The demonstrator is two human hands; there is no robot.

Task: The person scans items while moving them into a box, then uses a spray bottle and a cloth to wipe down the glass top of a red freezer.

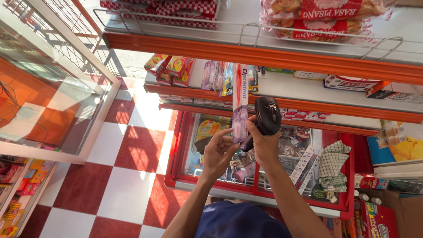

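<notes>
My left hand [218, 152] holds the lower end of a long toothbrush pack [240, 103], white card with a purple brush in a clear blister, upright in front of the shelves. My right hand [263, 143] grips a black handheld barcode scanner [267, 115], its head just right of the pack and touching its lower part. Both arms reach up from the bottom of the view, over a red chest freezer [176, 145].
Orange-edged shelves [264, 57] carry bagged bread [326, 17], small boxes and hanging toothbrushes [216, 77]. A checked cloth [332, 165] and wrapped items lie on the freezer's glass lid. A glass display case [48, 92] stands at left on the red-and-white tiled floor [128, 176].
</notes>
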